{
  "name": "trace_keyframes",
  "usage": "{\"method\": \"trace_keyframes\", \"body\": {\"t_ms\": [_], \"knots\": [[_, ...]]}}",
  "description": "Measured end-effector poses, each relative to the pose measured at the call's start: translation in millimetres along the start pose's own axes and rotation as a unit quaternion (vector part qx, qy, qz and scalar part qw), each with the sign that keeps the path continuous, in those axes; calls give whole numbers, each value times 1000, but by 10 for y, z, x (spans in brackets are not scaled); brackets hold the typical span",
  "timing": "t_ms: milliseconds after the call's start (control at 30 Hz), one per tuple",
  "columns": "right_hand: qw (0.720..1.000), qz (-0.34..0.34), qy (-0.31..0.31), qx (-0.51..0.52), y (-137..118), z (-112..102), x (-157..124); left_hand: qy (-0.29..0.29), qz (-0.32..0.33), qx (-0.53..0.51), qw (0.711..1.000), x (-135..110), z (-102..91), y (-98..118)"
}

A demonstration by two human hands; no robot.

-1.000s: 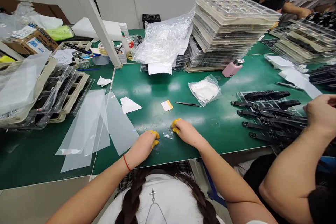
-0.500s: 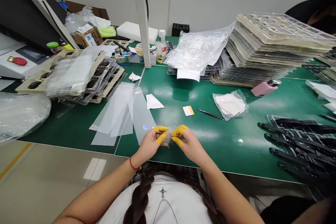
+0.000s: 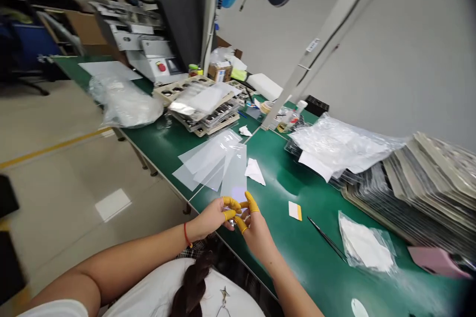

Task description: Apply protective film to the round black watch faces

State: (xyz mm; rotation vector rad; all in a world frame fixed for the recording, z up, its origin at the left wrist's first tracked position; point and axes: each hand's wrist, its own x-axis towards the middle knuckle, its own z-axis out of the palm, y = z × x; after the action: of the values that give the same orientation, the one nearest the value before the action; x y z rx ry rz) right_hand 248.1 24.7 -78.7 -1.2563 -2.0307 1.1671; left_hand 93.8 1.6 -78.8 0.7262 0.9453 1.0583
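Just over the bench's front edge, my left hand (image 3: pixel 213 215) pinches a small shiny, clear-looking piece (image 3: pixel 231 222) between thumb and fingers; most of it is hidden. My right hand (image 3: pixel 258 230) meets it from the other side, its thumb and fingers curled in at the piece. Yellow finger cots cover the thumbs and some fingers of both hands. Translucent film strips (image 3: pixel 237 164) lie fanned out just beyond the hands, beside a folded white wipe (image 3: pixel 255 172). To the right are a small white card with a yellow edge (image 3: pixel 295 210) and black tweezers (image 3: pixel 326 239).
Stacked trays with dark round parts (image 3: pixel 203 126) stand left at the back, near a machine with a red button (image 3: pixel 161 67). Rightward are a tall tray stack (image 3: pixel 435 173), crumpled plastic bags (image 3: pixel 342 136), a bag of white wipes (image 3: pixel 366 247) and a pink bottle (image 3: pixel 433 260).
My view has swung left and tilted, bringing in the machine and floor; the black straps have left the picture. My hands have come closer together around the small piece.
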Motion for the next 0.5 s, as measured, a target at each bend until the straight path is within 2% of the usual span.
{"method": "trace_keyframes", "body": {"t_ms": [100, 167, 267, 333, 433, 500], "knots": [[995, -78, -63, -3, -106, 41, 84, 59, -1, -50, 997, -148, -217, 76], [992, -109, -60, -15, -80, 1, 178, 115, 13, -67, 991, -287, -451, 163], [983, -115, -22, -138, 102, -98, 379, 202, 64, -72, 975, -543, -916, 302], [961, -98, -21, -258, 236, -106, 520, 260, 101, -88, 956, -716, -1256, 365], [930, -62, -43, -358, 285, 75, 735, 352, 128, -121, 919, -889, -1706, 386], [927, -48, -35, -371, 191, 313, 923, 399, 141, -138, 895, -919, -1917, 366]]}}
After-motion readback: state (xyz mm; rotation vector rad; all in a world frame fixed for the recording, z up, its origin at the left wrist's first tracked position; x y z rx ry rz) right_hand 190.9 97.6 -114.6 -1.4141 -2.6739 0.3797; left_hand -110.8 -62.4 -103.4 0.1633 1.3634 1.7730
